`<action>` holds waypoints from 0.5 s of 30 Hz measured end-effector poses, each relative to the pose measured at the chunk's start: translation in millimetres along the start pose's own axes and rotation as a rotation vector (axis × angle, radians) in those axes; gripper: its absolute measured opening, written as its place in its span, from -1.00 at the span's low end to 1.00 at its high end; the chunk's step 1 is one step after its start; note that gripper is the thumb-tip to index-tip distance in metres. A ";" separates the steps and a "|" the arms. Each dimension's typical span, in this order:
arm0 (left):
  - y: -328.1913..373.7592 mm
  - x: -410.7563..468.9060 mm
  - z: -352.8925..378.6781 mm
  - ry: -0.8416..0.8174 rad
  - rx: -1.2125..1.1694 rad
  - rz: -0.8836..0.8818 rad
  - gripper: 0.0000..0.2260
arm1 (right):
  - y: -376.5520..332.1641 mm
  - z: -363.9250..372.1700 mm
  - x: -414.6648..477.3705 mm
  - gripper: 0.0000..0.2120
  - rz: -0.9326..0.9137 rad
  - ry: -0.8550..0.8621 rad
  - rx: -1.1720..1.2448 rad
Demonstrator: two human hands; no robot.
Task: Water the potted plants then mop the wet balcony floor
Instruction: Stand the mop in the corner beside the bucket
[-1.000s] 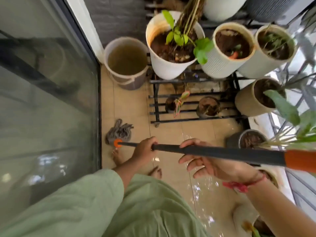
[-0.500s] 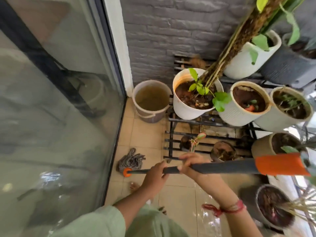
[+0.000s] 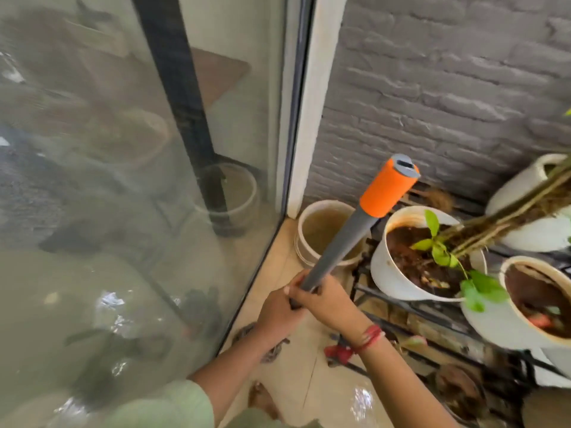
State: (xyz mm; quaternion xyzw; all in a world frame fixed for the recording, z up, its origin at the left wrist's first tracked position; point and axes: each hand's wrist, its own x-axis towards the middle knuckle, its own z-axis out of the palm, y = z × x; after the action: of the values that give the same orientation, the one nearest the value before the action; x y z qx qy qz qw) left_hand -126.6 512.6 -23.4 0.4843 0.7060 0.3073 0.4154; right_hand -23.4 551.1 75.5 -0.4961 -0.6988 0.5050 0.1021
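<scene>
two hands gripped the mop handle (image 3: 338,247) just right of the glass door (image 3: 154,211), the left hand (image 3: 276,315) clamped below the right hand (image 3: 329,304), the two touching. the handle leaned up and right across a bucket (image 3: 318,223) on the wet floor (image 3: 327,387), with potted plants (image 3: 438,251) farther right.

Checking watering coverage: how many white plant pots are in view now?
3. A round white pot with a green seedling, centre-right; a white pot with a tan rim, lower right at the edge; a smooth white pot, upper right behind brown stalks. Others may be out of frame.
</scene>
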 end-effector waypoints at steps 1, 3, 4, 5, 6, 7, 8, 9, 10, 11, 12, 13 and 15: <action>7.8 5.6 -9.7 0.031 -0.070 0.029 -0.71 | -3.6 1.2 5.5 -0.84 -0.021 -0.009 -0.004; 18.5 12.5 -30.7 0.123 -0.185 0.085 -0.80 | -9.0 3.4 14.0 -0.75 -0.065 0.045 0.139; 21.8 13.6 -42.9 0.210 -0.208 0.125 -0.75 | -11.8 3.5 16.2 -0.75 -0.049 0.098 0.277; 27.4 13.1 -55.8 0.298 -0.210 0.148 -0.67 | -10.8 2.9 17.6 -0.76 -0.024 0.136 0.372; 35.2 12.8 -67.9 0.389 -0.217 0.177 -0.64 | -8.2 2.5 18.2 -0.77 0.012 0.169 0.393; 43.0 12.8 -80.4 0.472 -0.237 0.205 -0.67 | -4.2 6.0 21.3 -0.77 0.056 0.161 0.348; 54.4 12.7 -92.3 0.513 -0.279 0.235 -0.72 | 0.6 10.9 25.2 -0.77 0.111 0.104 0.293; 67.5 12.1 -104.5 0.532 -0.338 0.256 -0.79 | 3.3 20.3 29.4 -0.73 0.164 0.030 0.232; 79.6 13.0 -114.6 0.537 -0.397 0.268 -0.86 | 2.5 30.4 32.9 -0.67 0.194 -0.039 0.186; 94.0 12.3 -124.2 0.531 -0.444 0.288 -0.90 | 0.7 40.8 37.9 -0.58 0.205 -0.092 0.150; 104.0 10.9 -133.6 0.520 -0.475 0.302 -0.90 | -4.2 51.9 41.7 -0.50 0.196 -0.143 0.122; 113.2 9.1 -141.1 0.509 -0.475 0.325 -0.84 | -10.1 62.1 48.1 -0.46 0.174 -0.169 0.111; 124.2 2.1 -151.0 0.491 -0.484 0.378 -0.70 | -23.7 78.9 63.2 -0.48 0.087 -0.202 0.029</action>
State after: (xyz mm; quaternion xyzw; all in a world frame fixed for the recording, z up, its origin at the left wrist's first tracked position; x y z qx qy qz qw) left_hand -207.4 552.3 150.2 0.4060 0.5900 0.6425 0.2726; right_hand -119.0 553.8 35.0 -0.4711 -0.6758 0.5666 0.0164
